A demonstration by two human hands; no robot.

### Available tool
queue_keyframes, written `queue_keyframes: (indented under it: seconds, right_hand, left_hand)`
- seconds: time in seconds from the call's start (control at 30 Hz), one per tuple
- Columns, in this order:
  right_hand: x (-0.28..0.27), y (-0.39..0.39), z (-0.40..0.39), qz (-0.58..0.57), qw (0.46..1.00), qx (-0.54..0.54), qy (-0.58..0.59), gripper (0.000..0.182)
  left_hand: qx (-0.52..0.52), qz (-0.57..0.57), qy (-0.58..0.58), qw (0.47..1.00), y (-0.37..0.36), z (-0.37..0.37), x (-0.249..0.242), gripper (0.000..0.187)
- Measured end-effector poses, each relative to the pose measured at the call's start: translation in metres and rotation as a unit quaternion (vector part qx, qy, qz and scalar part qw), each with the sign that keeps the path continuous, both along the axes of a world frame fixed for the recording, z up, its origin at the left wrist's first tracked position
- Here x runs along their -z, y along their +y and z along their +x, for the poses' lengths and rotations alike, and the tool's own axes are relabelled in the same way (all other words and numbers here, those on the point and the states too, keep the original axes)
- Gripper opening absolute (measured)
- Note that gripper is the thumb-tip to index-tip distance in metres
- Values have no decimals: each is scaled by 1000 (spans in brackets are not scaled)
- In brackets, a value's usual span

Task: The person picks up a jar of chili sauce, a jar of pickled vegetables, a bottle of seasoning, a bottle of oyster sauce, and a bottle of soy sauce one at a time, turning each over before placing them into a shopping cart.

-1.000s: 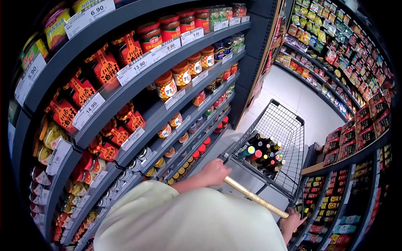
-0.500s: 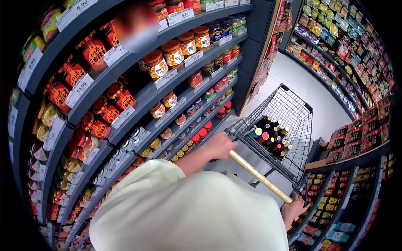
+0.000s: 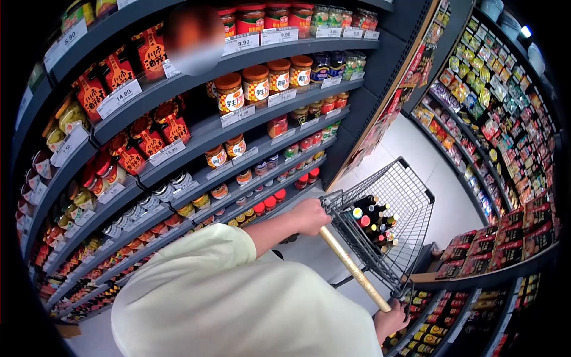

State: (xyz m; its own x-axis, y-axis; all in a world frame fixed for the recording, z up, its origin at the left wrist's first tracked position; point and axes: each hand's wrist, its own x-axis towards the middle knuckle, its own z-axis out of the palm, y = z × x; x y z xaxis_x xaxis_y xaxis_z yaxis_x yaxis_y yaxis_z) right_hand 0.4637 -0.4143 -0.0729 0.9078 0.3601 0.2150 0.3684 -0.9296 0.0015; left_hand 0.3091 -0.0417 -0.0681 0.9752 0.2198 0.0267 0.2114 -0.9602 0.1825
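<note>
My left hand (image 3: pixel 310 216) is closed around the far-left end of the shopping cart handle (image 3: pixel 355 269), a gold-coloured bar. At the bar's other end my right hand (image 3: pixel 391 319) is curled on it, its fingers partly out of sight. In front of the bar stands the wire shopping cart (image 3: pixel 416 205). Several dark bottles (image 3: pixel 376 219) with white, red, yellow and black caps stand grouped in its basket, close to the handle side.
Curved grey shelves (image 3: pixel 196 143) with jars and price tags run along my left. Bagged goods hang on a rack (image 3: pixel 505 113) ahead to the right. Red and black packages (image 3: pixel 505 241) lie on a display at the right. Pale tiled floor (image 3: pixel 449 172) shows beyond the cart.
My view has turned, so the shelves and the cart sit differently in it. Cart, handle and both hands appear lower and further left. My right hand's fingers are curled in more.
</note>
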Motion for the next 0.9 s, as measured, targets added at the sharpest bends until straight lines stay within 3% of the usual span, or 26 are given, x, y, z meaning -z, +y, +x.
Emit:
queue_keyframes:
  seconds: [0.4,0.43,0.53,0.9]
  right_hand:
    - [11,21,16,-66,997,49,4,40]
    - [9,23,18,-95,995,38,-6,30]
    - [-10,40,7,-120,993,1,4,46]
    - [25,50,20,-119,988,52,-80,26]
  left_hand:
    - [24,-14,-36,999,26,21,12,11]
    - [27,-6,-29,999,32,23,9,11]
    - [39,14,-11,999,43,25,5,12]
    - [105,26,-123,986,73,33,23,12]
